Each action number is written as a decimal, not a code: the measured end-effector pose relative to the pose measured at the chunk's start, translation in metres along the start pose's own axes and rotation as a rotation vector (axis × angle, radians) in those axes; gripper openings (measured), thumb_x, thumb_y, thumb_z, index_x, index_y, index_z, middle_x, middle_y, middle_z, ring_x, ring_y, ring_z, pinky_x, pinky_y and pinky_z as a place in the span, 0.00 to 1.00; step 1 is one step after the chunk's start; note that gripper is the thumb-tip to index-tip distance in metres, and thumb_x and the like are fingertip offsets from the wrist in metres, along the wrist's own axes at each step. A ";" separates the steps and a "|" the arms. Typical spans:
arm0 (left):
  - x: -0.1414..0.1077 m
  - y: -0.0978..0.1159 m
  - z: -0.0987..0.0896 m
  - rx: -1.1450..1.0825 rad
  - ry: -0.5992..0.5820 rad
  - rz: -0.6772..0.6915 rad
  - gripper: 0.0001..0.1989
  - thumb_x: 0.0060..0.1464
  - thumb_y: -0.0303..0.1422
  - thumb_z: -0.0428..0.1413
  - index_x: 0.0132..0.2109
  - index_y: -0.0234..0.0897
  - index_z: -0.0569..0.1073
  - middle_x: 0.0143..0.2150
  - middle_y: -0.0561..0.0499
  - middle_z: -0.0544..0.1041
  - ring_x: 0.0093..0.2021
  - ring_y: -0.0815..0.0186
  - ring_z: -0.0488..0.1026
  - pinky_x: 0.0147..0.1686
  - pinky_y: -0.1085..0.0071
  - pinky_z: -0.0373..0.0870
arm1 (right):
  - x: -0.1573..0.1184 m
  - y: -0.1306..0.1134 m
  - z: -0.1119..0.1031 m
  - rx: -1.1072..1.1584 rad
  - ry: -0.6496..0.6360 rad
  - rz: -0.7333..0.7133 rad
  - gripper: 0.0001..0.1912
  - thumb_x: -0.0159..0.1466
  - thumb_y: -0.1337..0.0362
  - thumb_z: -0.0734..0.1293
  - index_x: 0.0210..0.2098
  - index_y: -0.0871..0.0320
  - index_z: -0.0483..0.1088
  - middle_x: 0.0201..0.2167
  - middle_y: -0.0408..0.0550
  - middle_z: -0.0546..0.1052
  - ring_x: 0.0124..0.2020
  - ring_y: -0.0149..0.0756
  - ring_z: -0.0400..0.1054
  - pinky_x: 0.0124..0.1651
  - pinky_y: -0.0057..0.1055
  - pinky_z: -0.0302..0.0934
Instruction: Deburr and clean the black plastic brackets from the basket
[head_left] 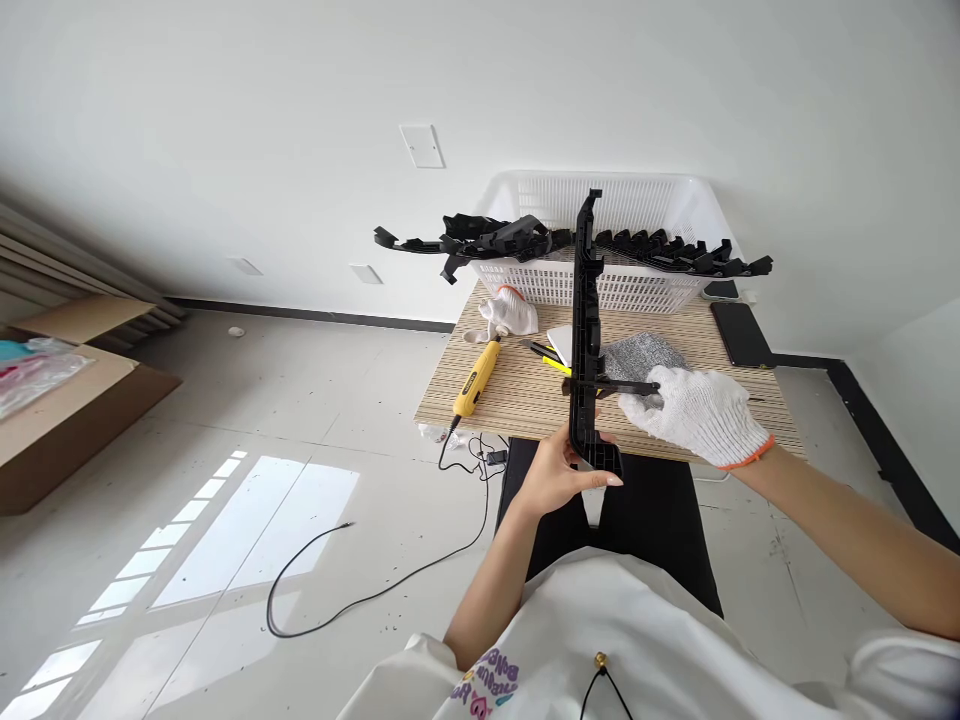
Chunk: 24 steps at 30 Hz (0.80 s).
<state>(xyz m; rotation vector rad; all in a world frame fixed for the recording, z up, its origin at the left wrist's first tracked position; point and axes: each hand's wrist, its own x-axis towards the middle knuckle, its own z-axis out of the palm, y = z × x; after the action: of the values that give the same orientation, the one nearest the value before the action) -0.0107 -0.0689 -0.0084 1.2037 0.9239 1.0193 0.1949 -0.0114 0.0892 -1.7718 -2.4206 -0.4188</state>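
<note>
My left hand is bare and closed around the lower end of a long black plastic bracket, held upright above the table's front edge. It has ribs and clips along its length and a bent foot at the bottom. My right hand, in a white knit glove with an orange cuff, is closed on a slim black tool. The tool reaches left across the lower part of the bracket; its exact kind and tip are unclear. A grey knit cloth or glove lies just behind my right hand.
A white plastic basket by the wall bears several black brackets overhanging its sides. On the table lie a yellow corded tool, a white glove, a yellow-black cutter and a black phone. A cable crosses the floor.
</note>
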 end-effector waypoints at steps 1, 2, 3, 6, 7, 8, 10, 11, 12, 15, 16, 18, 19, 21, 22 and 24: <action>0.000 0.000 0.000 0.002 0.002 0.000 0.35 0.41 0.39 0.74 0.56 0.36 0.75 0.51 0.43 0.80 0.52 0.55 0.77 0.54 0.60 0.73 | 0.000 -0.001 -0.001 0.005 -0.022 -0.005 0.24 0.65 0.48 0.57 0.29 0.59 0.74 0.21 0.52 0.75 0.22 0.39 0.68 0.27 0.31 0.34; 0.000 0.000 0.000 0.003 0.004 0.000 0.35 0.41 0.40 0.74 0.56 0.37 0.75 0.51 0.43 0.80 0.52 0.55 0.77 0.54 0.60 0.73 | 0.001 -0.001 -0.001 0.008 -0.048 -0.010 0.23 0.65 0.50 0.57 0.29 0.60 0.74 0.21 0.53 0.75 0.22 0.38 0.68 0.27 0.31 0.34; -0.001 0.001 0.000 0.003 0.004 0.000 0.35 0.41 0.40 0.74 0.56 0.37 0.75 0.51 0.43 0.80 0.52 0.55 0.77 0.54 0.61 0.73 | 0.001 -0.001 -0.001 0.007 -0.068 -0.013 0.22 0.65 0.51 0.57 0.30 0.60 0.74 0.21 0.53 0.75 0.22 0.38 0.68 0.27 0.31 0.34; -0.001 0.001 0.000 -0.006 -0.004 -0.005 0.36 0.40 0.40 0.75 0.57 0.37 0.74 0.51 0.43 0.80 0.52 0.55 0.77 0.54 0.60 0.73 | 0.000 -0.001 0.003 -0.030 -0.043 0.011 0.23 0.66 0.51 0.56 0.32 0.60 0.74 0.19 0.53 0.73 0.21 0.40 0.68 0.27 0.31 0.33; -0.001 0.001 0.000 -0.011 -0.009 -0.006 0.36 0.40 0.40 0.75 0.57 0.37 0.74 0.51 0.43 0.80 0.51 0.54 0.78 0.54 0.60 0.73 | 0.000 -0.001 0.005 -0.046 -0.014 0.021 0.24 0.66 0.50 0.55 0.33 0.60 0.74 0.18 0.52 0.71 0.21 0.40 0.67 0.27 0.31 0.33; 0.000 0.001 0.000 -0.017 -0.013 -0.007 0.36 0.40 0.40 0.75 0.56 0.37 0.74 0.51 0.43 0.80 0.51 0.54 0.78 0.53 0.60 0.73 | -0.001 -0.001 0.007 -0.057 0.016 0.030 0.24 0.67 0.49 0.55 0.34 0.59 0.74 0.17 0.52 0.71 0.21 0.41 0.67 0.27 0.31 0.33; 0.000 0.000 0.001 -0.029 -0.020 -0.008 0.34 0.41 0.39 0.74 0.54 0.37 0.75 0.51 0.42 0.80 0.51 0.54 0.78 0.53 0.60 0.74 | -0.002 0.000 0.010 -0.059 0.048 0.026 0.24 0.67 0.50 0.54 0.38 0.59 0.74 0.17 0.51 0.71 0.21 0.41 0.67 0.27 0.31 0.32; 0.000 0.000 0.001 -0.034 -0.023 -0.008 0.32 0.41 0.39 0.74 0.53 0.36 0.75 0.51 0.42 0.80 0.51 0.54 0.78 0.53 0.60 0.74 | -0.002 0.001 0.010 -0.053 0.047 0.010 0.23 0.68 0.51 0.54 0.40 0.59 0.74 0.18 0.51 0.72 0.21 0.41 0.67 0.27 0.31 0.32; 0.000 0.000 0.001 -0.038 -0.025 -0.008 0.31 0.41 0.39 0.74 0.52 0.36 0.76 0.51 0.42 0.80 0.51 0.54 0.78 0.52 0.60 0.74 | -0.003 0.002 0.009 -0.048 0.040 -0.008 0.22 0.68 0.53 0.54 0.42 0.59 0.74 0.20 0.52 0.73 0.22 0.41 0.68 0.27 0.31 0.33; 0.000 0.000 0.001 -0.043 -0.022 -0.010 0.31 0.41 0.39 0.74 0.52 0.36 0.75 0.52 0.42 0.80 0.51 0.54 0.78 0.53 0.61 0.74 | -0.004 0.004 0.006 -0.050 -0.002 -0.064 0.21 0.70 0.55 0.54 0.44 0.59 0.73 0.22 0.53 0.75 0.24 0.41 0.70 0.27 0.32 0.33; 0.000 0.000 0.001 -0.040 -0.018 -0.010 0.33 0.41 0.39 0.74 0.54 0.36 0.75 0.52 0.42 0.80 0.51 0.54 0.78 0.53 0.61 0.74 | -0.004 0.004 0.005 -0.058 -0.017 -0.067 0.21 0.70 0.55 0.53 0.45 0.60 0.72 0.22 0.53 0.75 0.24 0.41 0.70 0.27 0.32 0.34; -0.001 0.000 0.001 -0.026 -0.006 -0.012 0.35 0.41 0.39 0.74 0.56 0.37 0.74 0.52 0.43 0.80 0.52 0.55 0.78 0.53 0.60 0.74 | -0.004 0.004 0.004 -0.075 -0.040 -0.058 0.23 0.71 0.54 0.52 0.47 0.60 0.71 0.22 0.53 0.76 0.24 0.41 0.70 0.27 0.31 0.34; -0.001 0.001 0.001 -0.018 -0.001 -0.013 0.36 0.41 0.39 0.74 0.57 0.37 0.74 0.51 0.43 0.80 0.52 0.55 0.78 0.54 0.61 0.73 | -0.004 0.004 0.003 -0.083 -0.051 -0.052 0.23 0.71 0.53 0.51 0.48 0.60 0.71 0.23 0.54 0.76 0.24 0.42 0.70 0.27 0.31 0.34; -0.001 0.001 0.001 -0.009 0.001 -0.014 0.35 0.41 0.39 0.74 0.56 0.37 0.74 0.51 0.43 0.80 0.52 0.55 0.78 0.54 0.61 0.73 | -0.004 0.004 0.003 -0.098 -0.067 -0.042 0.23 0.71 0.53 0.51 0.49 0.60 0.70 0.23 0.54 0.76 0.24 0.43 0.71 0.28 0.31 0.34; -0.001 0.002 0.001 -0.010 0.001 -0.014 0.35 0.41 0.39 0.74 0.56 0.37 0.74 0.51 0.43 0.80 0.52 0.55 0.78 0.54 0.61 0.73 | -0.004 0.003 0.003 -0.102 -0.077 -0.046 0.23 0.71 0.54 0.51 0.49 0.61 0.70 0.23 0.54 0.76 0.25 0.43 0.71 0.28 0.31 0.35; -0.001 0.002 0.001 -0.012 -0.002 -0.015 0.35 0.41 0.40 0.74 0.55 0.37 0.74 0.51 0.43 0.80 0.51 0.55 0.78 0.54 0.61 0.73 | -0.003 0.003 0.002 -0.106 -0.093 -0.046 0.23 0.71 0.53 0.52 0.47 0.61 0.70 0.22 0.54 0.75 0.25 0.44 0.72 0.27 0.31 0.35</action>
<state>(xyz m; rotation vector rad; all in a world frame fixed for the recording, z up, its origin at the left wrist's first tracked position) -0.0104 -0.0695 -0.0067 1.1867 0.9226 1.0100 0.1985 -0.0131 0.0868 -1.8192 -2.5514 -0.4891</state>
